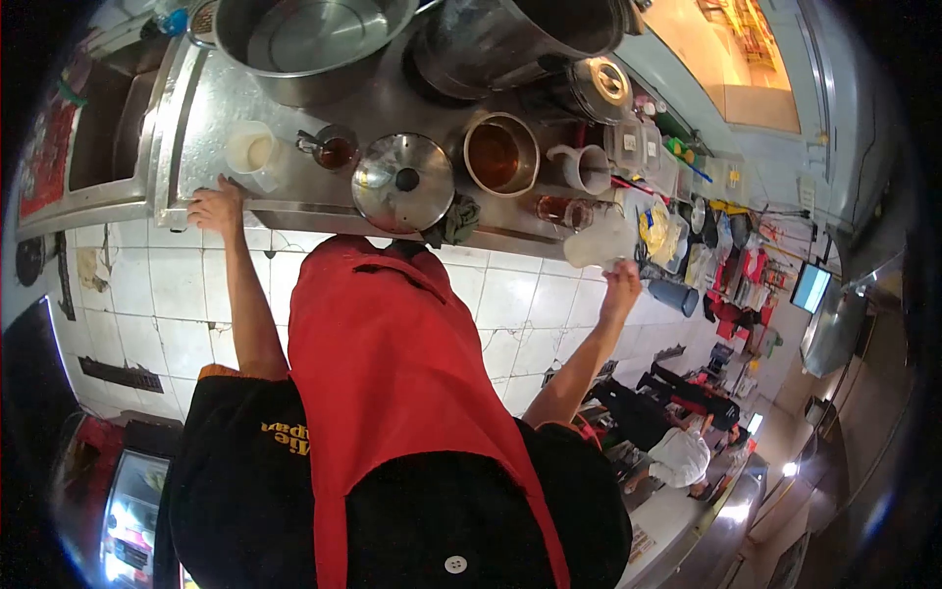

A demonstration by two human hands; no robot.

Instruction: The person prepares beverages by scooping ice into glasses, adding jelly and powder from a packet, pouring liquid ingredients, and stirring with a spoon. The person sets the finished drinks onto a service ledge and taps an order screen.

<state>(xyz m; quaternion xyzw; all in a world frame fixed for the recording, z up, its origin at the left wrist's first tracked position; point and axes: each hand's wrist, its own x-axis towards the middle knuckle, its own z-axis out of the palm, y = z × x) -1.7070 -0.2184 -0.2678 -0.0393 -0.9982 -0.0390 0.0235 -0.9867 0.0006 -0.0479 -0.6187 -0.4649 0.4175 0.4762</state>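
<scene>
My left hand point(216, 206) rests on the front edge of the steel counter point(304, 214), fingers stretched out and holding nothing. Just beyond it stands a pale plastic jug point(253, 152) with something light-coloured inside. On the other side, my right hand point(620, 285) is closed on a cloudy, translucent plastic container point(601, 241), held at the counter's edge; its exact kind is unclear. Close to that container are a glass of reddish-brown liquid point(564, 210) and a whitish pitcher point(587, 169). Between my hands sit a lidded pan point(402, 184) and a pot of brown liquid point(498, 157).
Large metal pots point(314, 39) line the back of the counter, with a sink point(108, 128) at far left. A small glass jug point(336, 149) and dark cloth point(457, 220) lie nearer. Several people point(677, 456) stand at lower right. White tiles point(520, 294) cover the floor.
</scene>
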